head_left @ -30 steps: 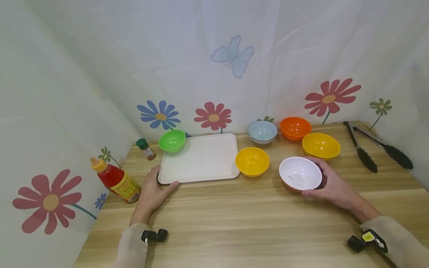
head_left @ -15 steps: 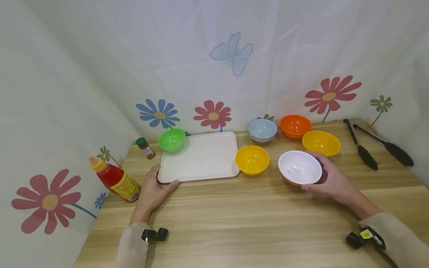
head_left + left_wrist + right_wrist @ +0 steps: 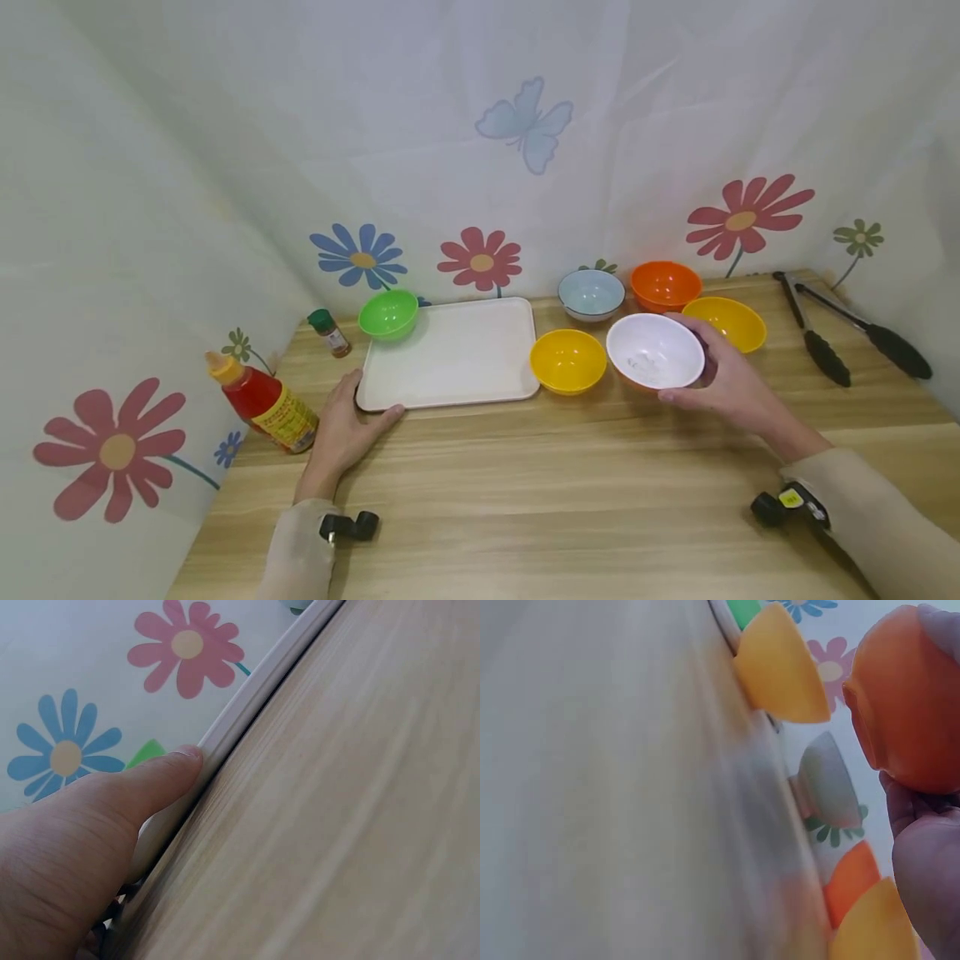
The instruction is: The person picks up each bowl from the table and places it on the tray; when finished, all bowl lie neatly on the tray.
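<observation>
Ideally, the right hand [image 3: 729,387], gripping the white bowl [image 3: 654,348], should hold it level, clear of the nearer yellow bowl [image 3: 567,362], while the left hand [image 3: 343,433] rests spread against the tray [image 3: 461,358].

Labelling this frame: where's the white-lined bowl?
Head view, right of centre: the white-lined bowl is in the right hand, raised off the table, just right of the nearer yellow bowl.
</observation>
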